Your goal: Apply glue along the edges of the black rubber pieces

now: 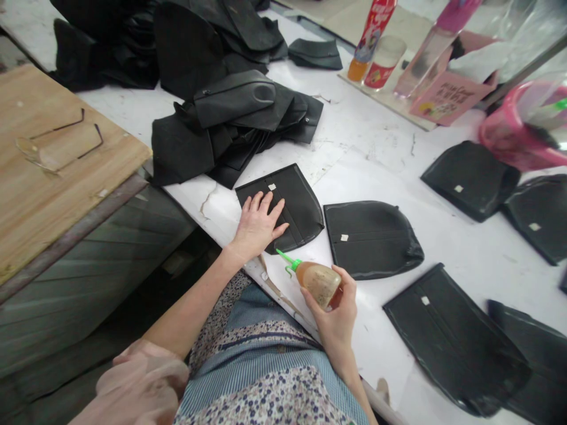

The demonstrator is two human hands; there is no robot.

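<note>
My left hand (260, 223) lies with spread fingers on a black leather-like panel (297, 203) near the table's front edge. That panel has one rounded end and a small whitish tag. In my right hand (335, 321) is a squeeze bottle (316, 280) of amber liquid, tilted, its green nozzle pointing left toward the panel's lower corner. Whether the nozzle tip touches the panel I cannot tell. Just to the right lies a second black panel (372, 239) with a similar tag.
More black panels (456, 342) lie on the white table (354, 159) at right. A black heap (239, 112) sits behind my left hand. Glasses (57, 141) rest on a wooden board (84, 195). At the back stand a red-labelled bottle (372, 38), pink box (452, 97) and pink basket (509, 133).
</note>
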